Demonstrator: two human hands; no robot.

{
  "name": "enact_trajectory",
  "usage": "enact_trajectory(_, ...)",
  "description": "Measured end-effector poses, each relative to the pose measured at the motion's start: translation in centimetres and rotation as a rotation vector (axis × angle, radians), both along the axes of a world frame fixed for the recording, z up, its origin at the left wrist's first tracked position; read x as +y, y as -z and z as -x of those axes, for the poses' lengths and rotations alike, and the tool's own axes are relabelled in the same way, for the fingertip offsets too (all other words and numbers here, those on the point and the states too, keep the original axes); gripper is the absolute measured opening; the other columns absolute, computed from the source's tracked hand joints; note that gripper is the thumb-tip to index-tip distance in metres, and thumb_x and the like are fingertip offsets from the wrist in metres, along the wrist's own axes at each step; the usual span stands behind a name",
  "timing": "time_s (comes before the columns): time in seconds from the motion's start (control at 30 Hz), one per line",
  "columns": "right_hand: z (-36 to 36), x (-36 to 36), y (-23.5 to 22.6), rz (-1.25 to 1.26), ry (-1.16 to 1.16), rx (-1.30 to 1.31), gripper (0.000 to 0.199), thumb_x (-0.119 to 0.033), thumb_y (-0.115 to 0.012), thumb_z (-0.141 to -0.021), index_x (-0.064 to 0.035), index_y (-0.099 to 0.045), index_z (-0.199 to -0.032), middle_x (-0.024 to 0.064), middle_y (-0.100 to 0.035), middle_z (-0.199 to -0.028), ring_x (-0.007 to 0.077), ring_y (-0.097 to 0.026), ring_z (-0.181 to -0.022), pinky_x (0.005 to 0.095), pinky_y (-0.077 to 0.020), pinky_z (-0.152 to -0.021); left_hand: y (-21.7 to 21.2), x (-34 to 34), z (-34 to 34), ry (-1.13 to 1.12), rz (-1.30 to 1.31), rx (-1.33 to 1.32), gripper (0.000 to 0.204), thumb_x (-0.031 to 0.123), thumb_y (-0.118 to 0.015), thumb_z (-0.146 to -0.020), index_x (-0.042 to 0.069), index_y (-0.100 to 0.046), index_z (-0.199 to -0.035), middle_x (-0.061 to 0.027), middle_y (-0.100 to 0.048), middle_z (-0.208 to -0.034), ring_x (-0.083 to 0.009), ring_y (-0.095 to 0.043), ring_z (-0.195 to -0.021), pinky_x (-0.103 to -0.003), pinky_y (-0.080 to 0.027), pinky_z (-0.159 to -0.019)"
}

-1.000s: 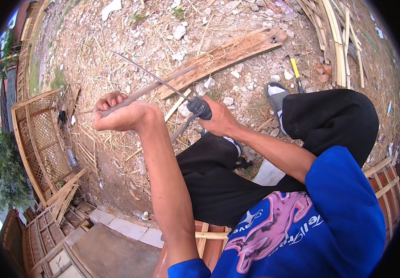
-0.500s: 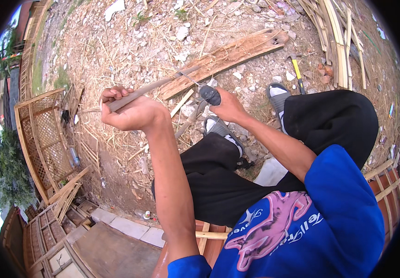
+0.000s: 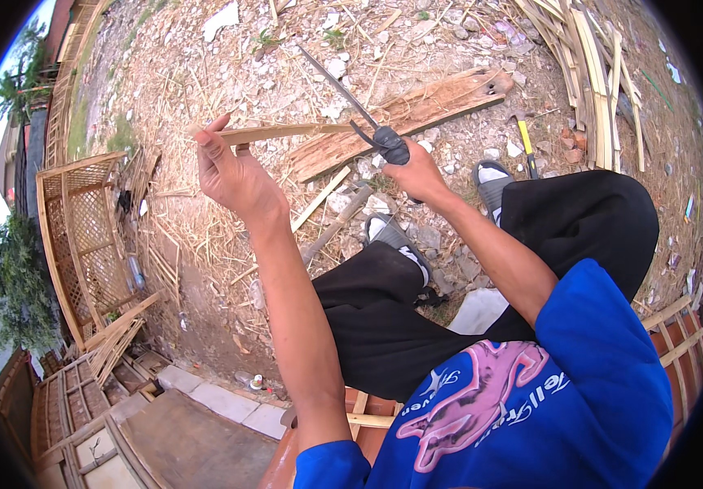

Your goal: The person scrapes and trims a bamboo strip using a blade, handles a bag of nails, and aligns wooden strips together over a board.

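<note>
My left hand (image 3: 237,178) is closed near one end of a flat wooden strip (image 3: 294,132), which lies nearly level across the view. In my right hand (image 3: 418,173) is a machete (image 3: 341,88), gripped by its black wrapped handle. Its long dark blade points up and to the left, past the strip's far end. A short dark prong juts out beside the handle, close to that end of the strip; whether they touch I cannot tell. Below both lies a thick weathered plank (image 3: 441,106) on the ground.
Near my right foot lies a hammer (image 3: 526,147) with a yellow and black handle. Long wooden strips (image 3: 600,81) are piled at the far right. A lattice panel (image 3: 90,236) leans on the left. Stones and straw-like shavings litter the ground around my sandalled feet.
The wooden strip has turned from a slant to nearly level, and my left hand has rotated with it. My right hand has shifted slightly, and the machete blade now shows its length pointing up-left.
</note>
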State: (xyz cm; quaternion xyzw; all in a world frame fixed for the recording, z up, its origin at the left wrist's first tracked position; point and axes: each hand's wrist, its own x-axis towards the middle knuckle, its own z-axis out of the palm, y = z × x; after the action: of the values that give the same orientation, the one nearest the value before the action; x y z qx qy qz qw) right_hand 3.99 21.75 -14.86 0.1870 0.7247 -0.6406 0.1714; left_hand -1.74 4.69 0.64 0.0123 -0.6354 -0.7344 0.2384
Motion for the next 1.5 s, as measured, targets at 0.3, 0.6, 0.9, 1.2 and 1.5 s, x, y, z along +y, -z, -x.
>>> enact_trajectory(0.3,-0.1,-0.5,-0.5,-0.025,-0.057,0.146,0.042,-0.018,-0.07,-0.072,-0.0009,-0.061,-0.11,0.0186,-0.068,-0.097,0.0315,-0.065,-0.092,0.0397,-0.0493,-0.081,-0.2,-0.1,0.3,-0.354,0.524,0.057,0.035,0.034,-0.049,-0.102,0.0,-0.052,-0.111,-0.0066,-0.056,-0.09,-0.0132,-0.054,-0.08,-0.03,-0.048,-0.072)
enact_trajectory(0.6,-2.4,-3.6,-2.1,0.045,-0.143,0.31,0.048,-0.016,-0.069,-0.072,-0.0014,-0.054,-0.115,0.0206,-0.064,-0.09,0.0328,-0.063,-0.083,0.0422,-0.0479,-0.076,-0.1,-0.8,1.0,-0.108,-0.056,0.151,0.02,0.023,-0.037,-0.104,0.004,-0.044,-0.105,-0.0036,-0.046,-0.075,-0.017,-0.048,-0.073,-0.035,-0.042,-0.076)
enact_trajectory(0.9,-2.6,-4.7,-7.3,0.175,-0.207,0.445,0.038,-0.014,-0.069,-0.072,-0.0023,-0.055,-0.105,0.0203,-0.064,-0.078,0.0384,-0.064,-0.07,0.0425,-0.0483,-0.064,-0.3,0.7,0.3,-0.237,-0.061,0.187,0.013,0.019,-0.038,-0.104,0.006,-0.04,-0.104,-0.0052,-0.043,-0.086,-0.0153,-0.042,-0.08,-0.034,-0.037,-0.08)
enact_trajectory(1.2,-2.9,-3.3,-0.2,-0.006,-0.121,0.278,0.033,-0.015,-0.069,-0.075,-0.0023,-0.058,-0.102,0.0219,-0.065,-0.082,0.036,-0.065,-0.077,0.0413,-0.0493,-0.071,-0.1,1.1,0.1,-0.254,-0.075,0.165,0.014,0.02,-0.041,-0.104,0.007,-0.04,-0.107,-0.0054,-0.043,-0.09,-0.0152,-0.041,-0.085,-0.034,-0.035,-0.085)
enact_trajectory(1.5,-2.5,-4.2,-2.1,0.181,-0.141,0.448,0.033,-0.015,-0.066,-0.073,-0.004,-0.057,-0.103,0.0222,-0.065,-0.08,0.0413,-0.065,-0.078,0.0448,-0.0495,-0.071,0.0,2.3,-0.5,-0.248,-0.087,0.179,0.015,0.022,-0.041,-0.104,0.007,-0.04,-0.107,-0.0059,-0.043,-0.091,-0.015,-0.041,-0.086,-0.034,-0.035,-0.085)
